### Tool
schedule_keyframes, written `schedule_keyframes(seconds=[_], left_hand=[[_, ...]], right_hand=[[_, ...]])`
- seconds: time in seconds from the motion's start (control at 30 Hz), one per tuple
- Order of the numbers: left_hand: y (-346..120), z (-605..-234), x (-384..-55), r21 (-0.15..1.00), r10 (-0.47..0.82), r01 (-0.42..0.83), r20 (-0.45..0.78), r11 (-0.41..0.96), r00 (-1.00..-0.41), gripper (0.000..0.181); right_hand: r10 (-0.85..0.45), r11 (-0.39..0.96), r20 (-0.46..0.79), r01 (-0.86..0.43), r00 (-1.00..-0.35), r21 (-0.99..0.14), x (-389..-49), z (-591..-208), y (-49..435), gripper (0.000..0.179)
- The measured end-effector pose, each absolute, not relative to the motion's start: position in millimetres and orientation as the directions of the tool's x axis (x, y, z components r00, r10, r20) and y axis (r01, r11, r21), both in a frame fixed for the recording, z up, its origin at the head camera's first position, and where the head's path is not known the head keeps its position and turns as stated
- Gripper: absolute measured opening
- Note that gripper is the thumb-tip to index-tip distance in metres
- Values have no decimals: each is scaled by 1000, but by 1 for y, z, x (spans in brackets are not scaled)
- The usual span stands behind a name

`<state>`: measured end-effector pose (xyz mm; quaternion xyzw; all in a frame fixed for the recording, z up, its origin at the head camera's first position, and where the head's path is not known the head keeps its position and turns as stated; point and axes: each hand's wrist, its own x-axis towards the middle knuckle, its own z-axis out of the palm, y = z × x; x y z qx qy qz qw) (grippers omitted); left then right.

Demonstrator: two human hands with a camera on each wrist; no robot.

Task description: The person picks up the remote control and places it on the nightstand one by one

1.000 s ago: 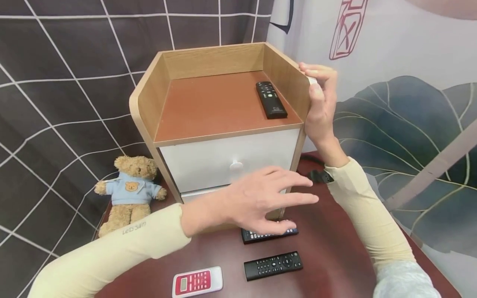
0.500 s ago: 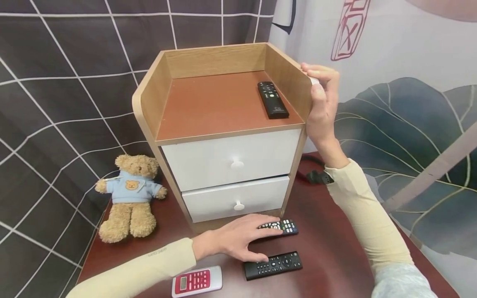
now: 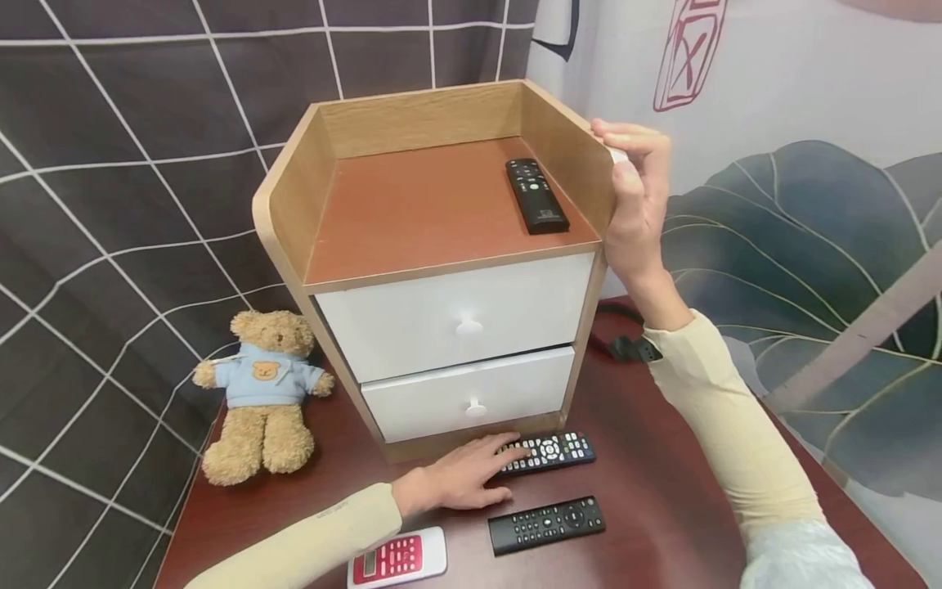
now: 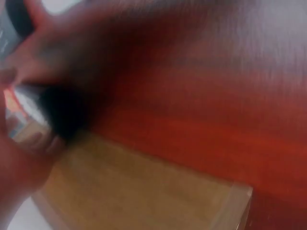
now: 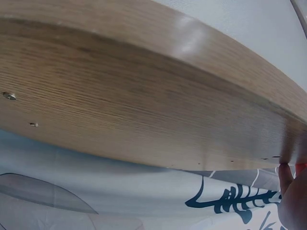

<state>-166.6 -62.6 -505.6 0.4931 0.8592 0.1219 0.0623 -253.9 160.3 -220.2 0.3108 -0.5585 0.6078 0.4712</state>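
Observation:
My left hand (image 3: 459,476) rests low in front of a small wooden cabinet (image 3: 415,155). Its fingertips lie over the left end of a black remote control (image 3: 553,451) with white buttons, and the thumb stands apart from it. Blur in the left wrist view softens that hand (image 4: 21,165) and a dark object (image 4: 64,112) at its fingers. My right hand (image 3: 636,209) grips the cabinet's right side panel (image 3: 565,159) near its upper front corner; a small white patch shows between thumb and fingers. In the right wrist view only part of this hand (image 5: 292,201) appears.
Another black remote (image 3: 546,525) and a red-and-white calculator (image 3: 397,558) lie nearer the front. A third remote (image 3: 537,196) sits on the cabinet top. Two white drawers (image 3: 412,327) face forward. A teddy bear (image 3: 266,393) is at the left, a black cable (image 3: 625,348) at the right.
My left hand has come down from in front of the drawers to the remote by the cabinet's base. The right hand keeps its grip on the side panel.

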Motion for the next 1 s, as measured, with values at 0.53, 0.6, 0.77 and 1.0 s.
schedule_keyframes(seconds=[0.53,0.6,0.77,1.0], left_hand=[[-36,-522,-159,88,800,800,43,594,-598,57],[-32,-524,-158,59,794,798,75,600,-603,55],[-24,-529,-157,16,803,809,119,587,-585,49],[-20,-530,-162,3,824,831,134,556,-551,45]], right_hand=[[212,99,909,-918,-358,-384,-256,-222,162,32],[217,98,908,-917,-359,-386,-256,-223,163,32],[225,103,905,-915,-362,-391,-257,-226,165,33],[205,129,910,-912,-360,-390,-261,-225,166,34]])
